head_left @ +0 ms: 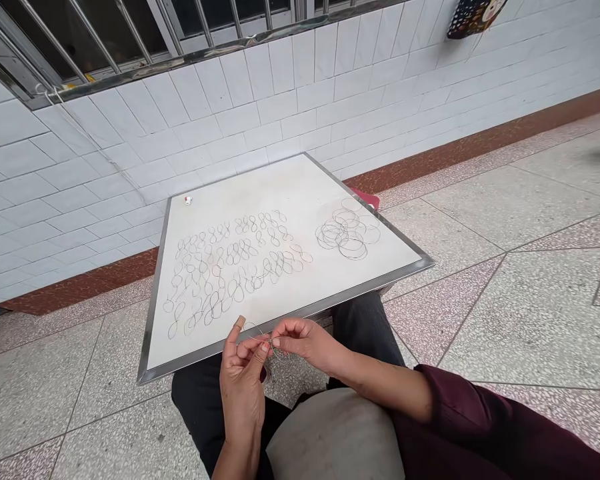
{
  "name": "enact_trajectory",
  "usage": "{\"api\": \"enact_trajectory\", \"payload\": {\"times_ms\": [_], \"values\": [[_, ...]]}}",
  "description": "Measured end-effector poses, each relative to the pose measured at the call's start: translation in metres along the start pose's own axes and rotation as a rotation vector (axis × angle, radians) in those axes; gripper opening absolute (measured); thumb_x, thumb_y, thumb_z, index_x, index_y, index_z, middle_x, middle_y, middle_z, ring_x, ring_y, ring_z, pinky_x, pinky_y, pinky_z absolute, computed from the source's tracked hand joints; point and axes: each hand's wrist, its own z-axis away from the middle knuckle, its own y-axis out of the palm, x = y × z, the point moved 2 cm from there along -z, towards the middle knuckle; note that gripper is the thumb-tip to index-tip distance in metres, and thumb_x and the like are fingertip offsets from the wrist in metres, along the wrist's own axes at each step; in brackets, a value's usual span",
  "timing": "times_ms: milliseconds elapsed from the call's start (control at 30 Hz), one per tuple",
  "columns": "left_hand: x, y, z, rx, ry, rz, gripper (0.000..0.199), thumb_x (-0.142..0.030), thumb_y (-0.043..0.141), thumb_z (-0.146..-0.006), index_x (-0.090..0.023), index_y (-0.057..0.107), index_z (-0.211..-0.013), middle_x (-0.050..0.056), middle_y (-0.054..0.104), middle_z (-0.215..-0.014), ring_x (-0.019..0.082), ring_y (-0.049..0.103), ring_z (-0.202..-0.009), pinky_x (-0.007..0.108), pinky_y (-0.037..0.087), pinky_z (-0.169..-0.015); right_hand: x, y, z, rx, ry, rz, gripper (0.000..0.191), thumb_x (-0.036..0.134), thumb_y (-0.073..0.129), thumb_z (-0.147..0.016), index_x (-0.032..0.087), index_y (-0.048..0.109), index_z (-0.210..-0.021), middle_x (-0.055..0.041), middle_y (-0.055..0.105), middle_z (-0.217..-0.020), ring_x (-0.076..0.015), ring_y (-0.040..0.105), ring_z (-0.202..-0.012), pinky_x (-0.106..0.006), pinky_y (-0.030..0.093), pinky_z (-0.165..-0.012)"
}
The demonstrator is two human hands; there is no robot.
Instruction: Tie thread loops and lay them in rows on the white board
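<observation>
Over the bench's (280, 187) near edge, the left hand (244, 380) and right hand (307, 343) pinch a thin wire loop (269, 341), fingers closed upon it. Figure-eight wires (240, 251) lie in rows across the bench's left side, overlapping wire rings (347, 233) on its right.

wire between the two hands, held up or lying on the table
Held up: the left hand and right hand pinch the wire by the near edge of the table.
</observation>
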Motion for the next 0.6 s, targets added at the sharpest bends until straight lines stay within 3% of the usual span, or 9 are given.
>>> {"api": "enact_trajectory", "payload": {"times_ms": [300, 600], "values": [[0.000, -0.001, 0.006, 0.020, -0.066, 0.002, 0.075, -0.023, 0.084, -0.070, -0.026, 0.052, -0.139, -0.004, 0.070, -0.076, 0.013, 0.066, -0.074, 0.023, 0.050, -0.068, -0.009, -0.001, 0.006, 0.002, -0.152, 0.222, 0.029, 0.048, 0.068, -0.082, 0.020, 0.065, -0.078, 0.0021, 0.061, -0.069, -0.0109, 0.053, -0.059, -0.025, 0.043, -0.055], [0.003, 0.006, 0.017, -0.025, -0.053, -0.088, 0.075, -0.032, 0.081, -0.073, -0.024, 0.050, -0.140, 0.001, 0.074, -0.084, 0.017, 0.069, -0.087, 0.030, 0.051, -0.081, -0.006, -0.008, 0.020, -0.116, -0.400, 0.620, 0.009, 0.023, 0.063, -0.087, 0.022, 0.065, -0.079, -0.0005, 0.056, -0.075, -0.0137, 0.053, -0.067, -0.026, 0.047, -0.059]]}}
